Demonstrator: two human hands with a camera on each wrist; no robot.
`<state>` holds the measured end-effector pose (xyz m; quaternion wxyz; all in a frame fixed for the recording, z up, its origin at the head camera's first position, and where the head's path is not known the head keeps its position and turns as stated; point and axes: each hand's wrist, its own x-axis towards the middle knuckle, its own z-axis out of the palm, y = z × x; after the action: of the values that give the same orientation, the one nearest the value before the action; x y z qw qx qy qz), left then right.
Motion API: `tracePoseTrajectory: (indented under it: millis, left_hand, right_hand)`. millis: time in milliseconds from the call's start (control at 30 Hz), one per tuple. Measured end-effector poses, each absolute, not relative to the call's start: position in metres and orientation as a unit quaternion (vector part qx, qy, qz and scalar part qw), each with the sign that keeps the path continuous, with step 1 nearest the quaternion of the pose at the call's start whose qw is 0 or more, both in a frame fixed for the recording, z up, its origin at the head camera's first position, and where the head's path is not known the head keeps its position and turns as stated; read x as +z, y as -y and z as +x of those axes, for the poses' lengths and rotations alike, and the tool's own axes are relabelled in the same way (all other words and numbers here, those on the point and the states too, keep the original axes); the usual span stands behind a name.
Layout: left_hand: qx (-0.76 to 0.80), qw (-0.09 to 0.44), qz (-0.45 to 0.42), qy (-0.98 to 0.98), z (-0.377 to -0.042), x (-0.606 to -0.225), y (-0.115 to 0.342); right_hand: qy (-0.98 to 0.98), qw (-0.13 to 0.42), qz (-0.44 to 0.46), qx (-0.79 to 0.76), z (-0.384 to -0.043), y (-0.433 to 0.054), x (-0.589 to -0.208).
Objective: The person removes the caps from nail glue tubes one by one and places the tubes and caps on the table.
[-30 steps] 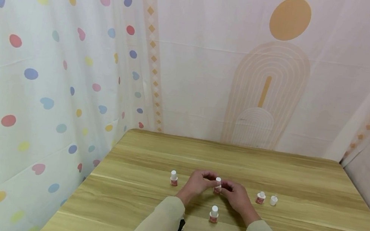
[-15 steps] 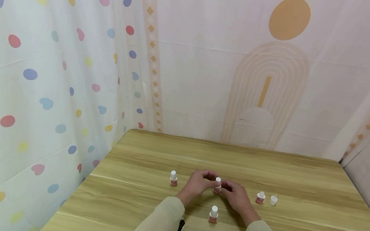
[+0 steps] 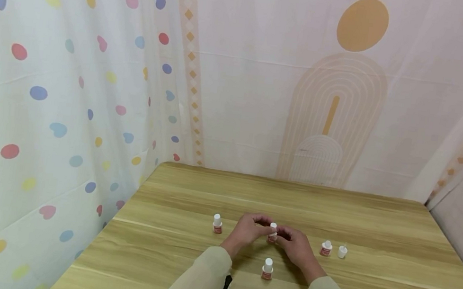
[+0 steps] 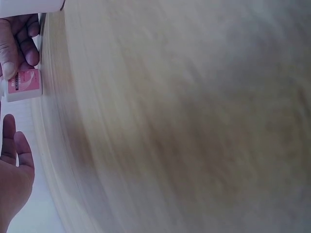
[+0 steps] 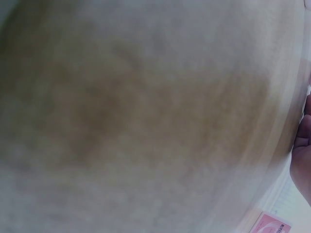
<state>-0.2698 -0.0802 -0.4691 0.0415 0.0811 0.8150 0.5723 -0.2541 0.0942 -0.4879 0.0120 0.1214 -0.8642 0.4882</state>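
Both hands are at one small white bottle with a red-pink label [image 3: 272,238], upright at the middle of the table. In the head view, the left hand [image 3: 249,231] pinches it near its white cap, thumb across the front. The right hand [image 3: 298,246] holds its body from the other side; the left wrist view shows a thumb on the label of the bottle [image 4: 26,83], fingers curled behind. The cap lies outside that view. In the right wrist view, only part of the right hand [image 5: 302,160] shows at the edge.
Matching capped bottles stand to the left [image 3: 217,224] and in front, between the forearms [image 3: 267,269]. To the right stands an uncapped bottle [image 3: 326,248] beside a loose white cap [image 3: 342,251], thin tip upward. Patterned curtains [image 3: 246,93] border the wooden table [image 3: 174,195].
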Motion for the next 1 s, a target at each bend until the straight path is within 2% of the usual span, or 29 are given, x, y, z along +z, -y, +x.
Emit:
tracePoseTrajectory:
  millis: [1000]
  left_hand:
    - [0.577, 0.035, 0.08, -0.812, -0.2705, -0.4708, 0.0792]
  right_hand:
    - [0.867, 0.016, 0.121, 0.484, -0.256, -0.0943, -0.4904]
